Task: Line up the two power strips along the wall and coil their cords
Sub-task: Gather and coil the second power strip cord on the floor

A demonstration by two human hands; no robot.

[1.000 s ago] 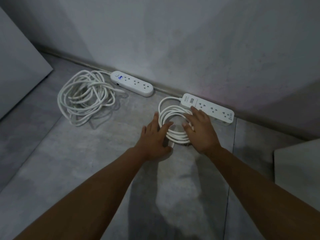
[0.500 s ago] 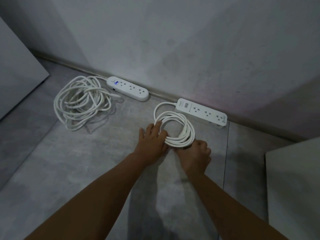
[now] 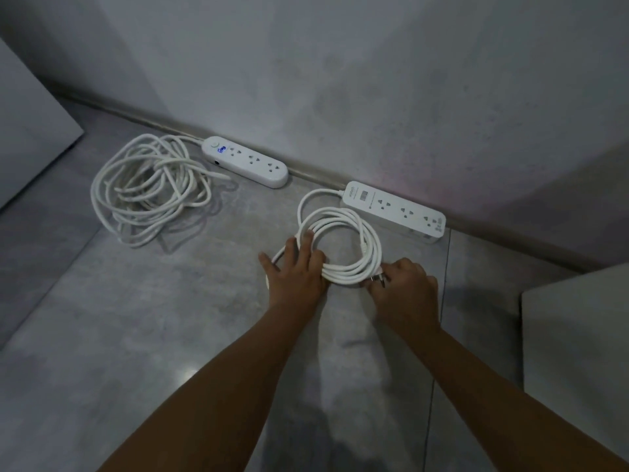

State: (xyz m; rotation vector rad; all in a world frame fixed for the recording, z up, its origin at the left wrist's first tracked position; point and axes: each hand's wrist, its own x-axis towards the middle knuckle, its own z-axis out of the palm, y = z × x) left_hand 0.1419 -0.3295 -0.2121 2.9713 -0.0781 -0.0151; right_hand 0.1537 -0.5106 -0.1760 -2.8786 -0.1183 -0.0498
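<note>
Ahead of my hands: coiled cord [image 3: 343, 248], then power strip [image 3: 394, 210] hard against the wall [image 3: 374, 97]; no way through.
Left of my left hand [image 3: 295, 271]: bare floor [image 3: 204, 287], open up to the loose cord pile [image 3: 149, 189].
Right of my right hand [image 3: 406, 289]: a narrow run of floor, then a white box [image 3: 578, 335].

Dim, soft-focus (bowed wide-angle edges)

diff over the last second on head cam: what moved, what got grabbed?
The right hand left the far right side of the coiled cord, drew back toward the person to its near edge and now pinches the plug. The left hand kept pressing the coil's left side. The left power strip and right power strip stayed along the wall; the loose cord is unchanged.
</note>
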